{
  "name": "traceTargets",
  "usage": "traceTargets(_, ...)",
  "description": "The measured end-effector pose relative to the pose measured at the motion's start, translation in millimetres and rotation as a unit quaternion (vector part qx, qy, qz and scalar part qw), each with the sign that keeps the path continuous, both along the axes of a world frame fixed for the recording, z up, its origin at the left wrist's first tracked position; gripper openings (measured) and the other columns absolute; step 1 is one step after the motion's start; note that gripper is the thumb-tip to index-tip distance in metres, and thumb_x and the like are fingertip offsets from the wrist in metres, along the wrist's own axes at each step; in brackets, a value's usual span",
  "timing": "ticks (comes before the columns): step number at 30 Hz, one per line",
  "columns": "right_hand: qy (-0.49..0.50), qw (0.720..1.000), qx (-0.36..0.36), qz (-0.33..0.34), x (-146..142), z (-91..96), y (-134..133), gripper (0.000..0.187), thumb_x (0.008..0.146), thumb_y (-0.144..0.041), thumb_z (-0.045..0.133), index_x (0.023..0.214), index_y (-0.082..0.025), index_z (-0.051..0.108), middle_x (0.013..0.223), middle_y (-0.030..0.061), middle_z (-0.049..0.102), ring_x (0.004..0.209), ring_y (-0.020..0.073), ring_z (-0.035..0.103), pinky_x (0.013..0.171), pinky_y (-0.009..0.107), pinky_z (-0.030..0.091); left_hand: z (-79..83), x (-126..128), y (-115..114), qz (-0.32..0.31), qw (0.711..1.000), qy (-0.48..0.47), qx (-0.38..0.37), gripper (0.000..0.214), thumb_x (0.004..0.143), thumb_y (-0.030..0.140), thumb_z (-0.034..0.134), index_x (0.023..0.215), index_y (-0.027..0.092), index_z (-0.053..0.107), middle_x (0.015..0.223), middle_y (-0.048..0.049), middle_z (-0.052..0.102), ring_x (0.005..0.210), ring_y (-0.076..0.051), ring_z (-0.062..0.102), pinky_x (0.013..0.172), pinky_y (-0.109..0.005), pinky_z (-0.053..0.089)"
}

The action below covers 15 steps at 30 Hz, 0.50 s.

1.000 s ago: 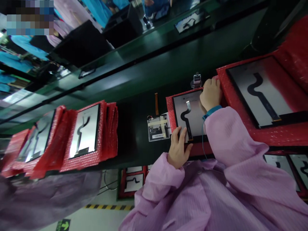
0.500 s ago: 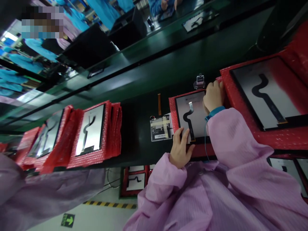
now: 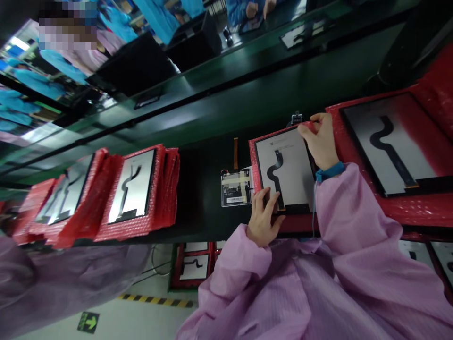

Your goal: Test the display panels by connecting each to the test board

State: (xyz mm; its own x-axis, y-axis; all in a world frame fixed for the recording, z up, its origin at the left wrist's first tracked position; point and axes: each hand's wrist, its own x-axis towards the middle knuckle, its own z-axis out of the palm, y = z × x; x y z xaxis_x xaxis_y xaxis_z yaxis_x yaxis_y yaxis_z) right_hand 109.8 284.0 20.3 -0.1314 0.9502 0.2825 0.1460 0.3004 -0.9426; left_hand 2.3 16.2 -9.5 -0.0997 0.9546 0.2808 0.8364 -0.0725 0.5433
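Observation:
In front of me a display panel (image 3: 292, 170) with a grey back and a black curved ribbon cable (image 3: 273, 174) lies on a red bubble-wrap bag (image 3: 253, 156). My left hand (image 3: 262, 219) rests with fingers apart on the panel's lower left edge, by the foot of the cable. At the upper right corner, my right hand (image 3: 321, 141) pinches the edge of the red bubble wrap between thumb and fingers. A blue wrist strap (image 3: 331, 171) with a thin cord is on the right wrist.
Left of the panel sits a small circuit board (image 3: 236, 186) with an orange ribbon (image 3: 235, 153). A clear stand (image 3: 296, 118) is behind. Wrapped panels lie at left (image 3: 132, 189) and right (image 3: 392, 146). Another person's sleeve (image 3: 71, 278) reaches in at lower left.
My right hand has shifted from the panel's right side to the wrap's upper right corner, uncovering more of the panel. My left hand has stayed nearly in place.

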Motion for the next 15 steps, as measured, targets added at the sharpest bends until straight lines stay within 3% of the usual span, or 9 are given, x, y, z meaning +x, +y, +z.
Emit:
traceTargets(2, 0.063, 0.996, 0.001, 0.056, 2, 8.5, -6, 0.039, 0.078, -0.024, 0.069, 0.109, -0.024, 0.044, 0.089, -0.0027, 0.055, 0.080, 0.0144, 0.061, 0.084, 0.036, 0.053, 0.3, 0, -1, -0.004, 1.000, -0.017, 0.017, 0.061, 0.091, 0.034, 0.065, 0.147, 0.023, 0.045, 0.152, -0.0176, 0.035, 0.145, -0.036, 0.035, 0.118, -0.060, 0.034)
traceTargets(4, 0.127, 0.987, 0.009, 0.093, 5, 18.3, -14, 0.043, 0.077, -0.027, 0.070, 0.112, -0.026, 0.044, 0.093, -0.0026, 0.056, 0.084, 0.0138, 0.060, 0.088, 0.036, 0.052, 1.7, 1, -1, 0.005, 0.997, -0.054, 0.051, 0.070, 0.086, 0.046, 0.072, 0.146, 0.025, 0.045, 0.155, -0.0176, 0.030, 0.147, -0.038, 0.031, 0.118, -0.061, 0.034)
traceTargets(6, 0.157, 0.983, 0.018, 0.090, 7, 26.2, -21, 0.042, 0.079, -0.032, 0.070, 0.113, -0.027, 0.046, 0.091, -0.0022, 0.053, 0.083, 0.0137, 0.056, 0.088, 0.035, 0.051, 4.9, 1, 1, 0.070, 0.984, -0.131, 0.101, 0.076, 0.080, 0.055, 0.076, 0.145, 0.027, 0.046, 0.156, -0.0169, 0.027, 0.149, -0.038, 0.029, 0.115, -0.057, 0.040)
traceTargets(9, 0.185, 0.981, 0.012, 0.063, 6, 29.4, -28, 0.042, 0.080, -0.039, 0.071, 0.112, -0.029, 0.046, 0.090, -0.0008, 0.049, 0.083, 0.0145, 0.053, 0.089, 0.036, 0.050, 13.5, -2, 3, 0.221, 0.907, -0.331, 0.140, 0.075, 0.081, 0.051, 0.078, 0.143, 0.028, 0.044, 0.149, -0.0151, 0.039, 0.132, -0.029, 0.052, 0.101, -0.043, 0.054)
traceTargets(12, 0.214, 0.975, -0.022, 0.057, -2, 24.0, -34, 0.045, 0.079, -0.043, 0.071, 0.112, -0.029, 0.045, 0.094, 0.0001, 0.050, 0.086, 0.0157, 0.056, 0.089, 0.037, 0.050, 22.8, -10, -1, 0.254, 0.817, -0.516, 0.042, 0.065, 0.078, 0.050, 0.081, 0.132, 0.023, 0.055, 0.122, -0.0091, 0.064, 0.097, -0.018, 0.068, 0.085, -0.031, 0.057)
traceTargets(15, 0.224, 0.969, -0.064, 0.078, -14, 19.4, -45, 0.051, 0.074, -0.045, 0.074, 0.113, -0.030, 0.045, 0.098, -0.0008, 0.052, 0.086, 0.0149, 0.058, 0.088, 0.037, 0.053, 29.3, -25, -15, 0.257, 0.798, -0.545, -0.015, 0.041, 0.078, 0.048, 0.081, 0.103, 0.019, 0.068, 0.087, -0.0012, 0.070, 0.073, -0.013, 0.064, 0.068, -0.023, 0.054)
